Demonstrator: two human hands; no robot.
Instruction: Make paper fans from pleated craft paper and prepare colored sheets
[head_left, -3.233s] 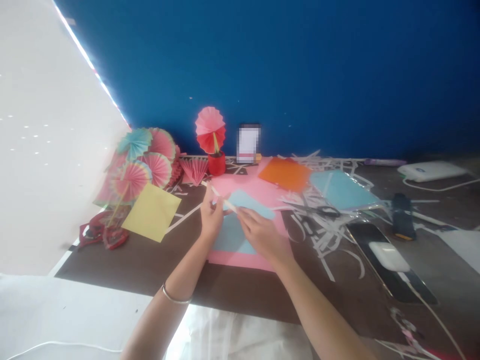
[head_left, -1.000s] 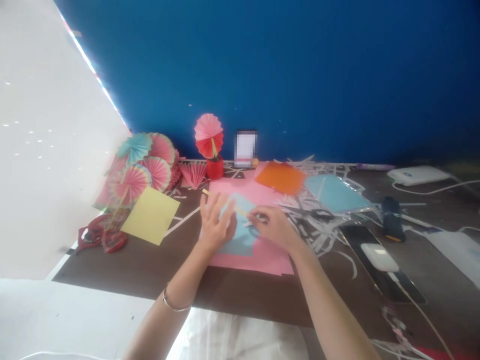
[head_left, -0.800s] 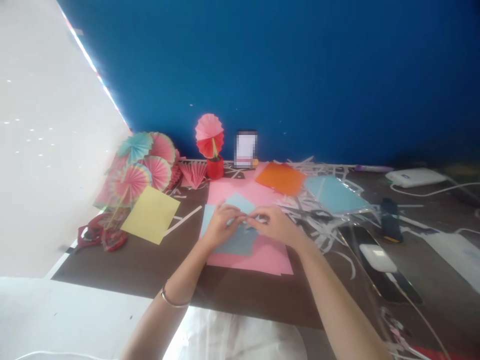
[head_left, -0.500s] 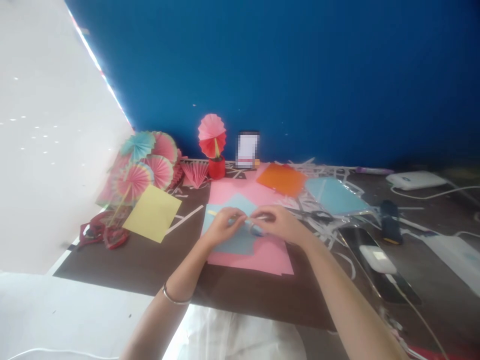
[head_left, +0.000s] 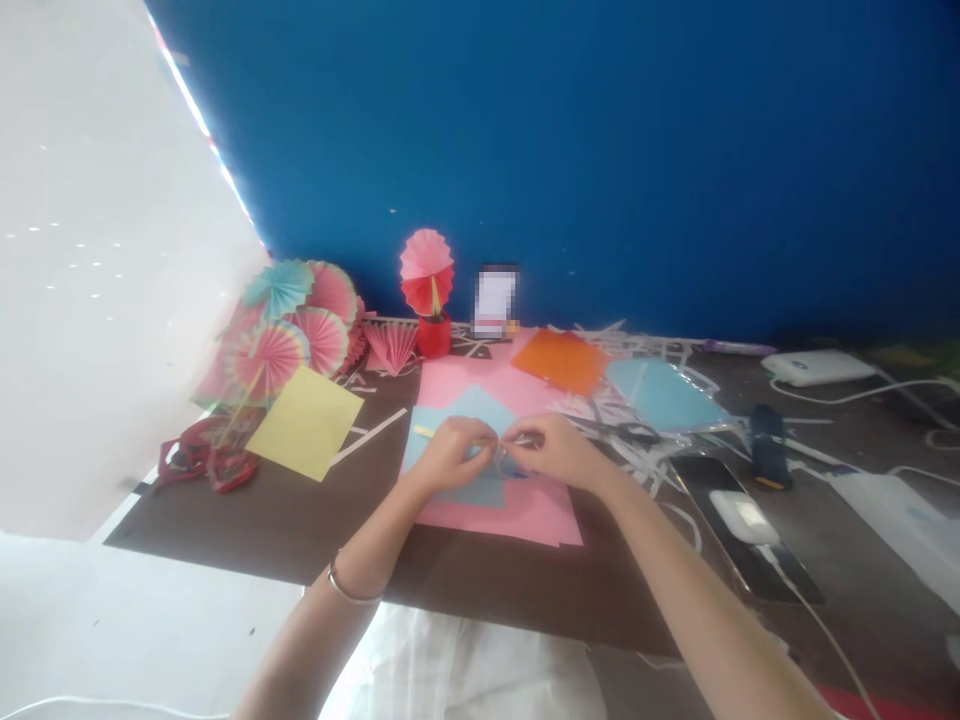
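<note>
My left hand (head_left: 456, 455) and my right hand (head_left: 553, 450) meet fingertip to fingertip over light blue paper (head_left: 480, 494). Both are closed in a pinch; what lies between the fingers is too small and blurred to name. Just left of my left hand, a short yellow strip (head_left: 423, 432) shows against the blue. Under my right fingers there is a clear, bluish curved thing (head_left: 511, 468), mostly hidden. Beneath the blue paper lie pink sheets (head_left: 540, 518).
Yellow paper (head_left: 304, 422), red-handled scissors (head_left: 217, 466) and folded paper fans (head_left: 274, 355) lie left. A red pot (head_left: 433, 337) holds a pink-and-red paper flower (head_left: 426, 270). Orange paper (head_left: 562, 362), wrapped blue paper (head_left: 667, 393), white strips and a phone (head_left: 739, 510) are right.
The view has shifted slightly, moving the things on the right a little leftward. Both hands keep their pinch in nearly the same place, with the fingertips a touch lower.
</note>
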